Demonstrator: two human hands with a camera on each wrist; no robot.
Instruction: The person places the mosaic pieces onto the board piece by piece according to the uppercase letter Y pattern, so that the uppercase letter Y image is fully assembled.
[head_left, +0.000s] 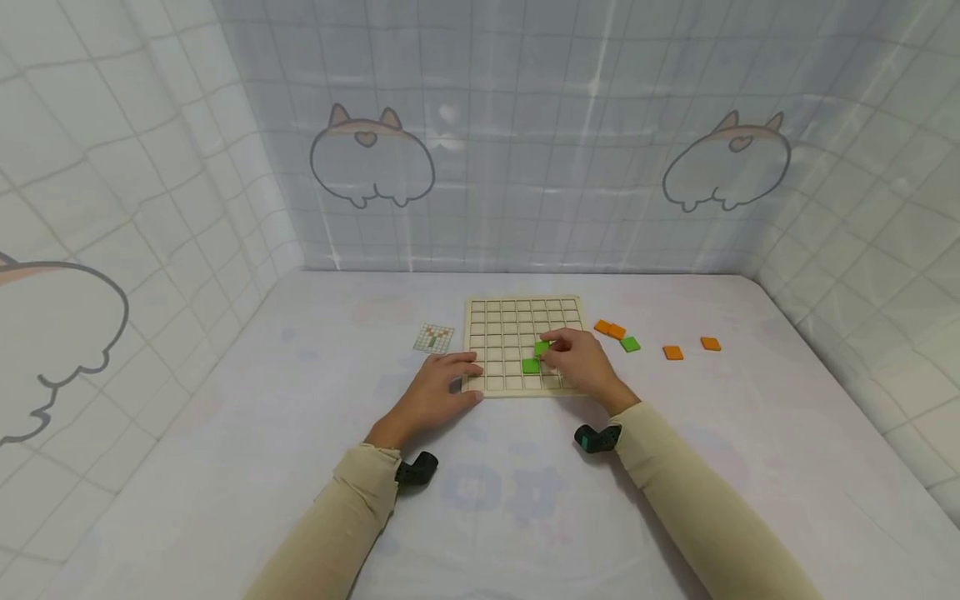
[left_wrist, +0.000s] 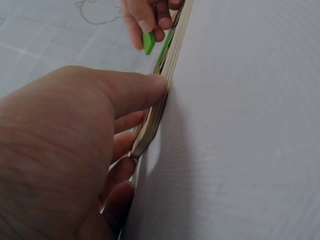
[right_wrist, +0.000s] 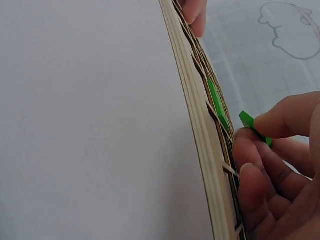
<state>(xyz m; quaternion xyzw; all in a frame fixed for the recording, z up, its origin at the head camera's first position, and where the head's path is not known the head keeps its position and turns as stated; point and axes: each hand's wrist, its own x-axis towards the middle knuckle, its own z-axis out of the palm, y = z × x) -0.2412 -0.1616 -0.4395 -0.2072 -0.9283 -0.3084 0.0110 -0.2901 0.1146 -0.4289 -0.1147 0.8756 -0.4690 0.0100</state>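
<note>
Head view shows a square pale wooden board (head_left: pixel 492 317), gridded into shallow cells, flat on the desk (head_left: pixel 495 533). One flat, square green tile (head_left: pixel 531 366) sits on the board in the second row from its near edge, around mid-width. Above the board, just beyond and right of that tile, the right hand (head_left: pixel 581 364) pinches another green tile (head_left: pixel 542 347) between thumb and fingertips, nearly closed, the tile tilted. At the board's near left corner, the left hand (head_left: pixel 441 389) lies with fingers spread and extended, thumb touching the near edge. Left of the board lies a patterned card (head_left: pixel 433 338); right of it, four orange tiles (head_left: pixel 672 353) and a loose green tile (head_left: pixel 630 344).
</note>
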